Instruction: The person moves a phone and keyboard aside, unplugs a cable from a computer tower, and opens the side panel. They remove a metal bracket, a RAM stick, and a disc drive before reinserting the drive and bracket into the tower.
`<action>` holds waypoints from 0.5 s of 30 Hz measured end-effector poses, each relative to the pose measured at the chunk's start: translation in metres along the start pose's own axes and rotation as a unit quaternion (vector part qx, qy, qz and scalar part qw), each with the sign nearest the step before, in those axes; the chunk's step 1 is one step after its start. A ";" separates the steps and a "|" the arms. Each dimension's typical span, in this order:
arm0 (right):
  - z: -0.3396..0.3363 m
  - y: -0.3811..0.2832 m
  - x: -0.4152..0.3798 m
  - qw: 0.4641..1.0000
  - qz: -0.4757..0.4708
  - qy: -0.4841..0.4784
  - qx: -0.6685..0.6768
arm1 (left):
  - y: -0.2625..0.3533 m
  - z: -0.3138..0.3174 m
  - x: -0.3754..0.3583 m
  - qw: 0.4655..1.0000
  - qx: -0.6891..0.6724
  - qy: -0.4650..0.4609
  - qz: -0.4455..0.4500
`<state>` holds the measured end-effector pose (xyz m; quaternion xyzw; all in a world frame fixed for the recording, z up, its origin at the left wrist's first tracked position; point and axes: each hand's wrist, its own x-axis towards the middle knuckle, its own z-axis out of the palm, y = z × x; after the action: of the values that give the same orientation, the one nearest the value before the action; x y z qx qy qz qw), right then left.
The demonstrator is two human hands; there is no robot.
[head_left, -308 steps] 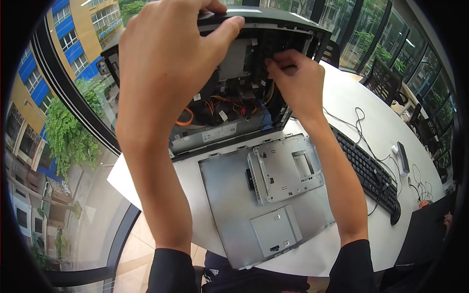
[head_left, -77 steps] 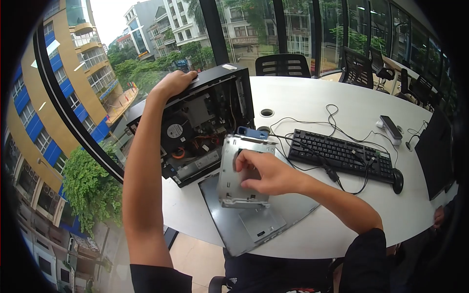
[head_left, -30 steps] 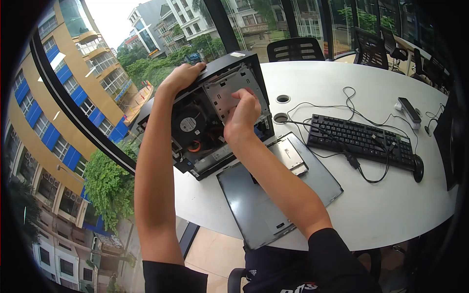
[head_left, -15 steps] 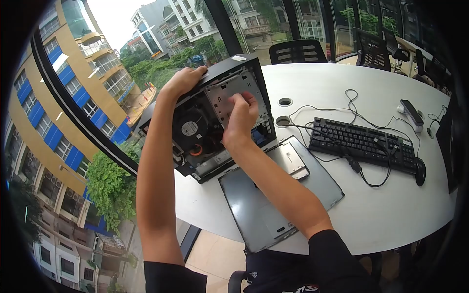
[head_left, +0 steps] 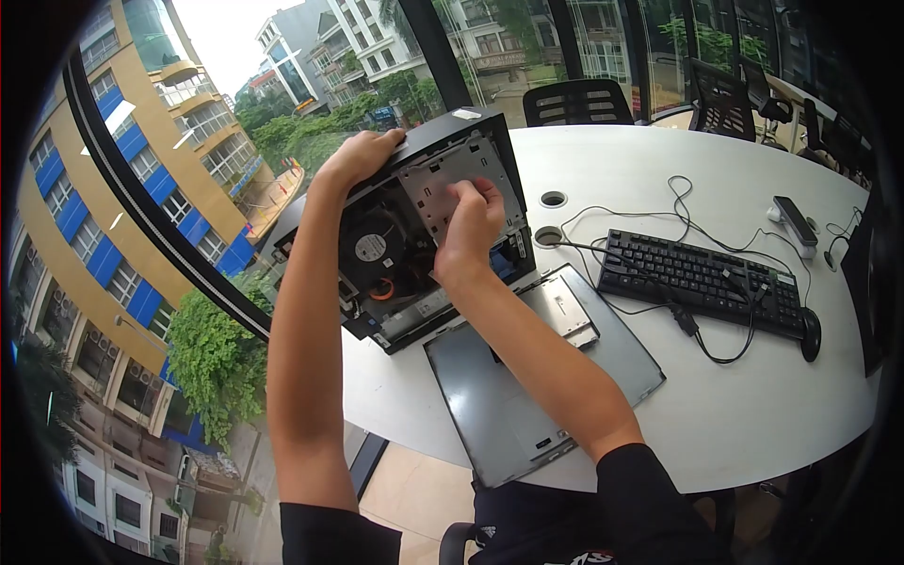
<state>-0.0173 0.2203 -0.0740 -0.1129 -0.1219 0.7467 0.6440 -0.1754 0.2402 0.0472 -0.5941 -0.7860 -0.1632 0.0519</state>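
An opened desktop computer case [head_left: 452, 128] stands tilted on the table, its inside turned towards me. My left hand [head_left: 360, 158] grips the upper edge of the case, fingers over the top. In front of the perforated metal bracket [head_left: 430, 195] is my right hand [head_left: 471, 226], its fingers curled together against or close to the plate. Whatever those fingertips hold, if anything, is hidden. A round cooling fan [head_left: 370, 248] sits inside the case, left of my right wrist. Below it shows an orange cable [head_left: 381, 289].
The removed side panel [head_left: 490, 405] lies at the table's near edge with a silver drive [head_left: 565, 315] on it. To the right are a black keyboard [head_left: 697, 273] with tangled cables, a mouse [head_left: 810, 332] and a dark small device [head_left: 797, 221]. Two cable holes pierce the table [head_left: 603, 169].
The whole view has shifted very slightly. Both hands stay at the same places on the case, and nothing has visibly been taken or let go.
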 end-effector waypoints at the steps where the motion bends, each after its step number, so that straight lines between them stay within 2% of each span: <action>1: 0.001 0.000 0.000 1.000 0.001 0.003 -0.006 | 0.000 -0.001 -0.001 1.000 0.004 -0.005 0.004; 4: 0.005 -0.003 -0.002 1.000 0.001 0.006 -0.019 | 0.011 -0.006 -0.007 0.998 -0.006 -0.032 -0.049; 10: 0.000 0.000 -0.001 0.997 -0.015 -0.021 -0.070 | 0.000 -0.001 0.003 0.999 0.002 -0.015 -0.037; 13: -0.011 0.006 0.009 0.990 -0.023 -0.038 -0.131 | 0.019 -0.004 -0.015 0.999 -0.044 0.009 -0.007; 15: -0.015 0.005 0.011 0.985 -0.024 -0.048 -0.163 | 0.032 -0.012 -0.025 0.999 -0.043 -0.026 -0.006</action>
<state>-0.0183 0.2309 -0.0898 -0.1776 -0.2748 0.7060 0.6281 -0.1395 0.2208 0.0577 -0.5955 -0.7827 -0.1811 0.0047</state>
